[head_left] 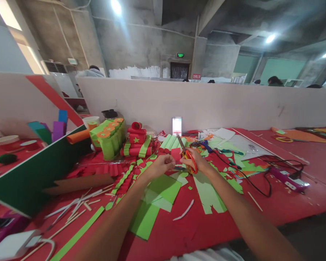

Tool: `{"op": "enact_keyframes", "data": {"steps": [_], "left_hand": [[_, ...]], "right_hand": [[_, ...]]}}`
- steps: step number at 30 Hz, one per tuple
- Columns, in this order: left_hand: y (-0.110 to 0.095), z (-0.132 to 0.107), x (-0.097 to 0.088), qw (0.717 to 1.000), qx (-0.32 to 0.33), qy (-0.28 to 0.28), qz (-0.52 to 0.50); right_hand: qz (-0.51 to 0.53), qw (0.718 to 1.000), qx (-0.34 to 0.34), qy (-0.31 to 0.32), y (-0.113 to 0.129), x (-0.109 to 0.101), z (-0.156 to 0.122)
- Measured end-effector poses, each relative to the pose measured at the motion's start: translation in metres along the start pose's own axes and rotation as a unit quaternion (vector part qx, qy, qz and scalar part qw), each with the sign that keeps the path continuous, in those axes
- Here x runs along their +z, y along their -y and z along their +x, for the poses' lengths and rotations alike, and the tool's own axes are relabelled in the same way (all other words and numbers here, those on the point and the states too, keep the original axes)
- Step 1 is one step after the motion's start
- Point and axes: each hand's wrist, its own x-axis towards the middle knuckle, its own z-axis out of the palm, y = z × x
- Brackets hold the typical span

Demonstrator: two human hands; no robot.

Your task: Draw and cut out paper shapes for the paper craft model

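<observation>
My right hand (194, 159) is wrapped round the red-and-yellow handles of a pair of scissors (189, 162), whose blades point up and away from me. My left hand (163, 165) is closed in a pinch at the edge of a small red piece of paper (176, 153), which lies between the two hands, close to the blades. Just beyond are pale green paper rolls (170, 142) lying side by side. Below my hands, light green paper sheets (164, 188) overlap on the red table (184, 224).
Red paper rolls with green bands (137, 143) and a green paper bundle with orange discs (108, 136) stand at left. Thin sticks (73, 214) lie front left. A lit phone screen (176, 126) leans at the partition (220, 103). A black cable (250, 177) runs to a purple power strip (289, 180).
</observation>
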Motion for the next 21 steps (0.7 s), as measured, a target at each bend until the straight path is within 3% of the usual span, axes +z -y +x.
{"op": "enact_keyframes", "data": {"steps": [6,15,21], "left_hand": [[0.004,0.001,0.003,0.999,-0.030,-0.011,0.003],[-0.006,-0.003,0.010,0.995,-0.092,-0.005,-0.033],[0.011,0.005,0.011,0.998,-0.059,-0.025,0.001]], "right_hand": [[-0.021,1.000,-0.014,-0.003,0.001,-0.002,0.000],[-0.036,0.999,-0.021,-0.015,-0.002,-0.001,0.002],[-0.035,0.999,-0.018,0.006,0.004,0.004,-0.003]]}}
